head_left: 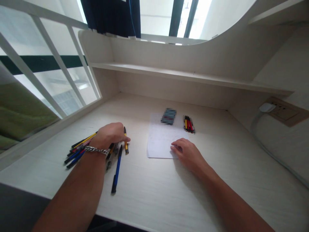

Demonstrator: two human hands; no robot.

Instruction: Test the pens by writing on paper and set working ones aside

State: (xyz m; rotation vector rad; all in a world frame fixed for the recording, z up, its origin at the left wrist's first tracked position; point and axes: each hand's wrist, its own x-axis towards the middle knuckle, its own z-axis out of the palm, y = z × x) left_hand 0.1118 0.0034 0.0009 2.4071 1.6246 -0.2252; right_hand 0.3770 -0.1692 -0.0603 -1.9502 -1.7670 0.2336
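Observation:
My left hand (111,132), with a chain bracelet (97,150) at its wrist, is over a loose spread of pens on the left of the desk. Its thumb is next to a yellow pen (126,143); the other fingers are hidden behind the hand. Black, yellow, red and blue pens (76,154) stick out to its left. Some clear-barrelled pens (111,158) are partly covered below it. A blue pen (117,170) lies apart, nearer the front edge. My right hand (187,151) rests on the white paper (159,141), holding nothing, fingers loosely bent and a small gap at the thumb.
A pixelated dark object (169,116) is at the paper's top edge. Right of it, several pens (189,124) lie side by side. A shelf (169,71) spans the desk's back. A plug with a cable (266,108) is in the right wall socket; white rails (51,58) stand left.

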